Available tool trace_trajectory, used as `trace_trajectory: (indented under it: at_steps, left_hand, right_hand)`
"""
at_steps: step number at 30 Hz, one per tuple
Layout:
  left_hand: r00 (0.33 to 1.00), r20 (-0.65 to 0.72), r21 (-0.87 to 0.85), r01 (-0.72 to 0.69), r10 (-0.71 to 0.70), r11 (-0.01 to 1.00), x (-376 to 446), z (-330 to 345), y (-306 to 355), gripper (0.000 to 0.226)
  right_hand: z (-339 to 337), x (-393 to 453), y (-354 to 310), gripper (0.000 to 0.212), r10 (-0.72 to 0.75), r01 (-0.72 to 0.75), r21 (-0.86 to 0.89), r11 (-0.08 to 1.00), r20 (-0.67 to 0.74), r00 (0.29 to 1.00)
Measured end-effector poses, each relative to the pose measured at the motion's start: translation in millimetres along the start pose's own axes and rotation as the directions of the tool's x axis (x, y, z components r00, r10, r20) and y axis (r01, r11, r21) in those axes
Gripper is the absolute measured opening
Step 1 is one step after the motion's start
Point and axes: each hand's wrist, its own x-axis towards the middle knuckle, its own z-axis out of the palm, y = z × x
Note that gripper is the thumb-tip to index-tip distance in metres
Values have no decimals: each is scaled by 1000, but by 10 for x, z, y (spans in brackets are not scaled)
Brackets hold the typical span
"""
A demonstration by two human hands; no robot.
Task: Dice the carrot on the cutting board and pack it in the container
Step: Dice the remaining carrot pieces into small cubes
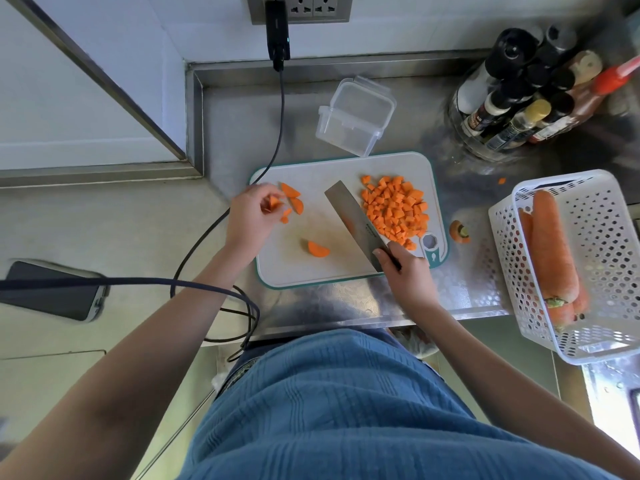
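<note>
We see the cutting board [311, 268] at the centre of the frame, lying on a steel counter [346, 303]. On its right half sits a heap of diced carrot [394, 209]. Our right hand [408, 275], at the board's lower right corner, has its fingers curled round the handle of a cleaver [353, 220]; the handle itself is almost wholly hidden inside the grip. The blade runs up and to the left, its edge just beside the heap, and we cannot tell whether it rests on the board or is held slightly above it.

Our left hand [249, 220] is at the board's left edge, fingertips pinching a small carrot piece [273, 202]. The fingers overlap the piece, so its shape is hard to make out. A few larger carrot chunks [294, 199] lie just beside that hand, and one half-round slice [318, 249] lies alone lower on the board.

Above the board, near its upper edge, stands the clear container [356, 116] with nothing visible inside. To the right of the board lies a carrot top [460, 232], and at the right edge of the frame a white perforated basket [602, 237] holds whole carrots [550, 244], their lower ends partly masked by the basket wall. A black cable [277, 133] drops from the upper centre and loops across our left forearm. A phone [52, 296] lies at the left edge, partly cut off.
</note>
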Motion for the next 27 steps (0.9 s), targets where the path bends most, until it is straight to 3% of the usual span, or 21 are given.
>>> trace_trajectory:
  at_steps: [5, 11, 13, 16, 19, 23, 27]
  left_hand:
    - [964, 257, -24, 75, -66, 997, -351, 92, -97, 17]
    - [950, 310, 39, 27, -38, 999, -500, 154, -193, 17]
    - [955, 291, 186, -122, 64, 975, -524, 153, -192, 26]
    - [922, 318, 404, -343, 222, 848, -495, 150, -145, 47]
    - [849, 420, 401, -491, 321, 773, -431, 261, -72, 39]
    - [803, 490, 398, -552, 339, 732, -344, 353, -21, 24]
    - [709, 560, 423, -690, 429, 587, -303, 315, -19, 26]
  right_hand:
    - [15, 0, 5, 23, 10, -10, 6, 1000, -8, 1000]
    - [18, -10, 24, 25, 9, -9, 2, 1000, -6, 1000]
    - [17, -19, 24, 25, 18, -18, 9, 1000, -3, 1000]
    - [10, -46, 13, 28, 32, -32, 31, 999, -18, 999]
    - [5, -67, -6, 33, 49, -48, 45, 998, -24, 999]
    - [-6, -79, -10, 38, 65, -63, 45, 997, -31, 997]
    - [3, -87, -3, 34, 62, -61, 46, 997, -30, 998]
